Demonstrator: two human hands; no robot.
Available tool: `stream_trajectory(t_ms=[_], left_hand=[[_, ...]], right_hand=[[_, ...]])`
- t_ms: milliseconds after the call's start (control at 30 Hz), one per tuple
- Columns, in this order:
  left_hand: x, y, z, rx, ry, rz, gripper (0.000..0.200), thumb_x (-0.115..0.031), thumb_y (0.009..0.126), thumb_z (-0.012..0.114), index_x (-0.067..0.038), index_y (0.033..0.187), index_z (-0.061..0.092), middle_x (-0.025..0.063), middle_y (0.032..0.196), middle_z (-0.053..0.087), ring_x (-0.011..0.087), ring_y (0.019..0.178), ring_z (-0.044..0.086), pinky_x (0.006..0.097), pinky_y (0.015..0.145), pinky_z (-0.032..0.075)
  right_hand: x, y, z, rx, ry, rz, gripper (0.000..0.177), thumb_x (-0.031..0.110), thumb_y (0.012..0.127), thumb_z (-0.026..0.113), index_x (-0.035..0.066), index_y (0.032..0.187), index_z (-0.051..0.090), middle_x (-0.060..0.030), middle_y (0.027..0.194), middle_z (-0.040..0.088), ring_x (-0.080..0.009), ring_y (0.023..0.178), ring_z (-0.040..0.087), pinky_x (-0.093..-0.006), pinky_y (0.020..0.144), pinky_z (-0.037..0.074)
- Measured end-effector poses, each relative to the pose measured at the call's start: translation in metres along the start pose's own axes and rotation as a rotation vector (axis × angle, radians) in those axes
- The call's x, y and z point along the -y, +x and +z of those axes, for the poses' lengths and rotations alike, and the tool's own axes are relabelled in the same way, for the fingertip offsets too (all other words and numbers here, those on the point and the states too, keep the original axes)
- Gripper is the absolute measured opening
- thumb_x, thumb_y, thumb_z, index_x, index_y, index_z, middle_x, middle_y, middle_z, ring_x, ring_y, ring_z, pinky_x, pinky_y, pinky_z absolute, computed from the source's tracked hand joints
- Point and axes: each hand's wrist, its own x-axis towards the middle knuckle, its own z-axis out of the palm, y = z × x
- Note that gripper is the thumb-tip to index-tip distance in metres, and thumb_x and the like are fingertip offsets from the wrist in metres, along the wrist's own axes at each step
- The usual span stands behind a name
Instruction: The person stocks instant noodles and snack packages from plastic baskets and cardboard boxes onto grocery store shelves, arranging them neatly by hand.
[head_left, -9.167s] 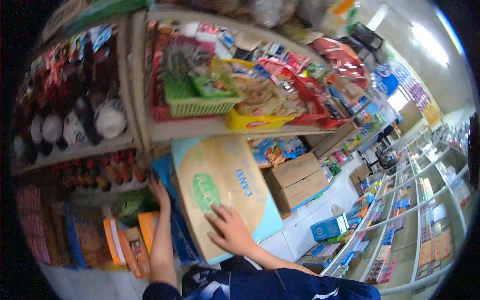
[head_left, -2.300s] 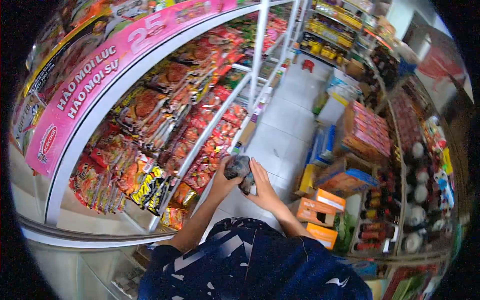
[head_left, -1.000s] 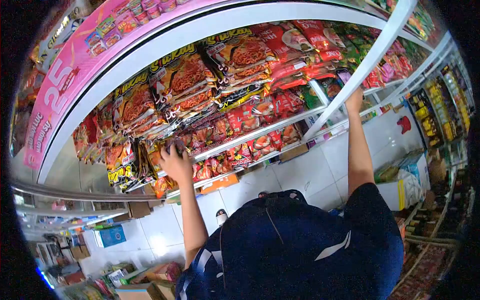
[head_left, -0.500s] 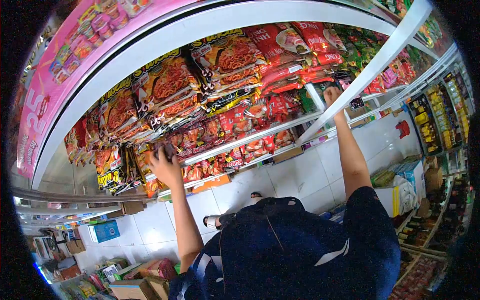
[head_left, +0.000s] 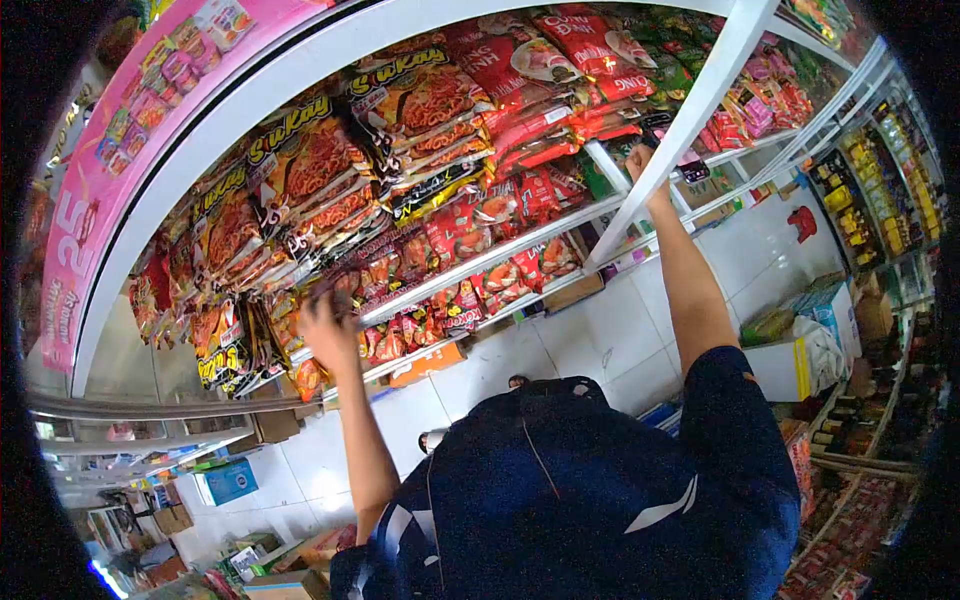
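Observation:
Blurred by motion, my left hand [head_left: 330, 335] is at the shelf's front edge, its fingers round something small and dark that I cannot make out. Beside it are red noodle packets [head_left: 383, 277] and, to the left, black-and-yellow packets [head_left: 222, 350]. My right hand [head_left: 643, 168] is at the upper right, partly behind a slanted white post [head_left: 685, 120]. Its fingers are curled, and what they hold is hidden. A small dark object [head_left: 692, 171] lies just right of that hand. Stacks of Siukay noodle packs [head_left: 415, 95] fill the shelf between and above my hands.
A white shelf rail [head_left: 480, 260] runs along the front of the packets. A curved white frame [head_left: 330, 65] with a pink banner [head_left: 75, 240] arches at the left. Boxes [head_left: 228, 482] stand on the tiled floor [head_left: 590, 345], and more stocked shelves [head_left: 865, 210] are on the right.
The view has shifted, so the shelf and packets appear further left. My left hand stays by the shelf edge and is more blurred; my right hand remains beside the post, slightly higher in view.

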Motion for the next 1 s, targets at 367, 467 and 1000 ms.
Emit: stream_trajectory(t_ms=[367, 467, 1000], left_hand=[[-0.108, 0.000, 0.022, 0.158, -0.349, 0.223, 0.039, -0.029, 0.077, 0.052, -0.009, 0.110, 0.053, 0.0167, 0.118, 0.044, 0.0347, 0.109, 0.036, 0.0445, 0.095, 0.028], [-0.121, 0.005, 0.028, 0.178, -0.551, 0.266, 0.036, -0.027, 0.082, 0.047, -0.009, 0.113, 0.052, 0.0159, 0.121, 0.043, 0.0333, 0.112, 0.036, 0.0414, 0.095, 0.026], [0.006, 0.008, 0.033, 0.104, -0.068, 0.193, 0.045, -0.035, 0.082, 0.050, -0.007, 0.118, 0.049, 0.0124, 0.120, 0.049, 0.0288, 0.111, 0.045, 0.0427, 0.093, 0.032]], right_hand=[[-0.001, -0.026, -0.017, -0.592, 0.468, 0.276, 0.014, 0.013, 0.079, 0.053, -0.001, 0.078, 0.053, -0.0095, 0.073, 0.056, -0.0197, 0.069, 0.052, -0.0329, 0.066, 0.042], [0.091, -0.094, -0.029, -0.667, 0.479, 0.314, 0.006, 0.006, 0.080, 0.048, 0.002, 0.079, 0.053, -0.0049, 0.076, 0.053, -0.0136, 0.073, 0.050, -0.0270, 0.072, 0.041], [0.167, -0.064, 0.021, -0.030, -0.001, -0.224, 0.014, 0.008, 0.060, 0.062, 0.008, 0.073, 0.056, -0.0105, 0.077, 0.056, -0.0312, 0.078, 0.053, -0.0415, 0.069, 0.044]])
